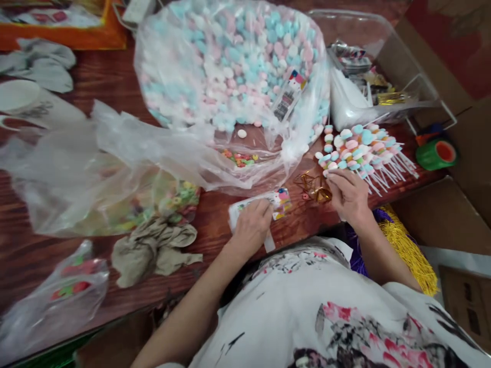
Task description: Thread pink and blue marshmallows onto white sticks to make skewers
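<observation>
My left hand (253,225) rests with bent fingers on a stack of small printed plastic bags (282,203) near the table's front edge; whether it grips one is unclear. My right hand (347,194) is closed at the fingertips beside the pile of candy skewers (360,148), and what it pinches is too small to make out. Gold twist ties (316,188) lie just left of my right hand. Behind both hands sits a large clear bag of pink, blue and white candies (230,66), with a printed packet (289,96) on it.
A clear bin (387,110) with packets stands at the back right, near green tape (436,154). Left are a bag of colourful rings (153,204), crumpled gloves (148,250), a white cup (42,105) and a small bag with red pieces (72,286).
</observation>
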Available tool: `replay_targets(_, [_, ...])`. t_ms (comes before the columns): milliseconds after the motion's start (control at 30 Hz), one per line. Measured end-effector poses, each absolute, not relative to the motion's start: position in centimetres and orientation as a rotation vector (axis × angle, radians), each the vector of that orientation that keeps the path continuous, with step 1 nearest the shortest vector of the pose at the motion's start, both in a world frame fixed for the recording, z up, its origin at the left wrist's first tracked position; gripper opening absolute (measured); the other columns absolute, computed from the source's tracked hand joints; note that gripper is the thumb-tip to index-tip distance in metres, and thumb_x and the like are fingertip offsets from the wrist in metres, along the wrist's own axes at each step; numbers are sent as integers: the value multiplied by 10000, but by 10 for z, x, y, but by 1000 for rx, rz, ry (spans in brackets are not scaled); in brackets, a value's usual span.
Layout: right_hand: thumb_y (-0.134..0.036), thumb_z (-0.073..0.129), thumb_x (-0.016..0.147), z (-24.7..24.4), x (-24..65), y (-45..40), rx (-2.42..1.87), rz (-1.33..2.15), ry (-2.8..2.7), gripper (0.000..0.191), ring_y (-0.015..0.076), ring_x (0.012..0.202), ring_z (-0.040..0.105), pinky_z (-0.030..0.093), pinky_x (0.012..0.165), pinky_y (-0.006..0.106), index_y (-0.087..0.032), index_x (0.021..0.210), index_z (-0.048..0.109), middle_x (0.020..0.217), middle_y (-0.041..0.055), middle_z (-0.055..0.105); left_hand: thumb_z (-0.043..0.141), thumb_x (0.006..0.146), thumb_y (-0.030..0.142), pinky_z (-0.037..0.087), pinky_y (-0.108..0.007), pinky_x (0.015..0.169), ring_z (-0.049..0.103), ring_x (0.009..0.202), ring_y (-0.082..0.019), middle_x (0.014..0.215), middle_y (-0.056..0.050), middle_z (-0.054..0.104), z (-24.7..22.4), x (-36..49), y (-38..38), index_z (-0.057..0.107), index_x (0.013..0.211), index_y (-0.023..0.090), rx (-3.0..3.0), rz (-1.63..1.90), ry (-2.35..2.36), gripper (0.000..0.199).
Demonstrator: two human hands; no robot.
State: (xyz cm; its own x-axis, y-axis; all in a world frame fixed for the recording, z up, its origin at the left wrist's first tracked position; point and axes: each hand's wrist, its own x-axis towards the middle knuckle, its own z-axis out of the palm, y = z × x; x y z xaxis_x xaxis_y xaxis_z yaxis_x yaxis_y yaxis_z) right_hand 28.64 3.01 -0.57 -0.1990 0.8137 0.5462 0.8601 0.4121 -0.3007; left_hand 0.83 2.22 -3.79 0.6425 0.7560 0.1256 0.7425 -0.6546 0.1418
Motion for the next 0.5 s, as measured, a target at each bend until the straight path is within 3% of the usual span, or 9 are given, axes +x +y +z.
replay_targets(133, [-157,538,868,-26,315,-5,-1542,-49,-1869,217,197,932,688,555,837,344,-216,1009,692,1002,78,731,499,813,59,458,-373,687,519,780,-245,807,-107,598,-44,4,28,630,806,138,2918,359,1256,153])
replay_targets(300, [-147,559,848,-30,321,-9,-1572,-155,-1837,220,194,952,677,542,873,347,-205,1007,699,1017,78,733,532,849,118,467,-351,712,539,780,-213,807,-81,626,-50,0,23,605,797,159,2949,705,1169,99])
replay_targets(500, [-143,529,844,0,342,13,-1711,-382,-2041,271,214,960,624,477,881,363,-219,1032,709,1084,61,722,482,914,162,478,-357,790,552,880,-219,933,-93,643,-48,2,22,613,1063,167,2721,660,1336,199])
